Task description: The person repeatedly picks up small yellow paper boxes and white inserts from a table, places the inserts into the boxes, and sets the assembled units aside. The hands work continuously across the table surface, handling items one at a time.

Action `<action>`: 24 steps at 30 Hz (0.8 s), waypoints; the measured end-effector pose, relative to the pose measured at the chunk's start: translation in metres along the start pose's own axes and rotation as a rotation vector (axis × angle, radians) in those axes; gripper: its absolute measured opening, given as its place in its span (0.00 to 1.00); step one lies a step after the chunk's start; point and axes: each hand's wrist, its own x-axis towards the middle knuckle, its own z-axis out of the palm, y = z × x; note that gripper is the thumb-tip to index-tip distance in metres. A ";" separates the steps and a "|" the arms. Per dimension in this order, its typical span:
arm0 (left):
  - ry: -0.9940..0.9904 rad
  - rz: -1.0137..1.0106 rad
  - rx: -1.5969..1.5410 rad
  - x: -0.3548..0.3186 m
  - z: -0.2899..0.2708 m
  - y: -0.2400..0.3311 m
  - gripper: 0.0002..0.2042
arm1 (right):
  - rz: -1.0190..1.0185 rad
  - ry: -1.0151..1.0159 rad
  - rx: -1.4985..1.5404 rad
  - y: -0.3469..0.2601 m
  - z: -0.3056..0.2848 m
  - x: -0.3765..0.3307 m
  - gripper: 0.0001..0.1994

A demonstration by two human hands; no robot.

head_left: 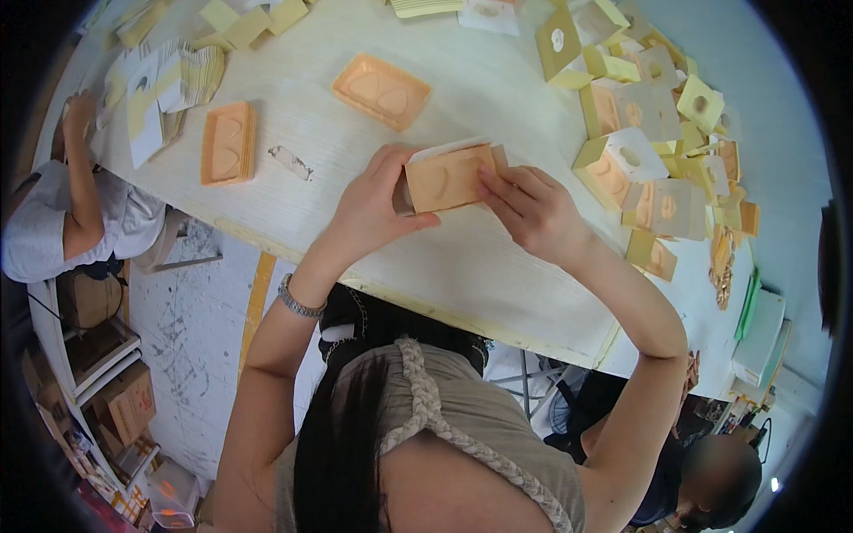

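Peach tray [444,178] first: it lies between my two sets of fingers, just above the pale surface [515,284] that stretches ahead and to both sides of them. Off to the right of my right fingers [505,188] spreads a heap of yellow cartons [644,107]; well out to the left of my left fingers [419,222] is a sheaf of yellow card [188,80]. Nearer on that side sits a stack of trays [227,142], and beyond my left fingers, a loose tray [382,91]. My left fingers grip the small carton [449,147], thumb on its near edge, the others round its far side. The tray's long axis runs from left fingers to right, the right end angled slightly away from me. My right fingers pinch that end, overlapping its face, so they're the nearer to the tray. How deep it sits I can't tell.
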 end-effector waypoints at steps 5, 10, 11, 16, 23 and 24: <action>0.003 0.043 0.001 -0.001 0.001 -0.003 0.36 | 0.106 -0.062 0.165 -0.005 0.001 -0.004 0.12; 0.002 -0.019 0.021 -0.003 0.000 -0.001 0.36 | 0.217 0.098 0.021 -0.003 -0.003 -0.001 0.12; 0.006 0.003 0.030 -0.002 -0.001 0.000 0.36 | 0.260 0.109 -0.064 -0.004 -0.001 0.001 0.12; -0.013 -0.016 0.039 -0.003 0.000 0.003 0.36 | 0.415 0.022 -0.361 -0.028 0.014 0.021 0.13; 0.015 0.018 0.089 -0.006 0.007 0.001 0.36 | 0.772 0.130 -0.149 -0.041 0.028 0.035 0.13; 0.010 0.029 0.100 -0.006 0.006 0.000 0.36 | 0.814 0.147 -0.064 -0.040 0.027 0.033 0.12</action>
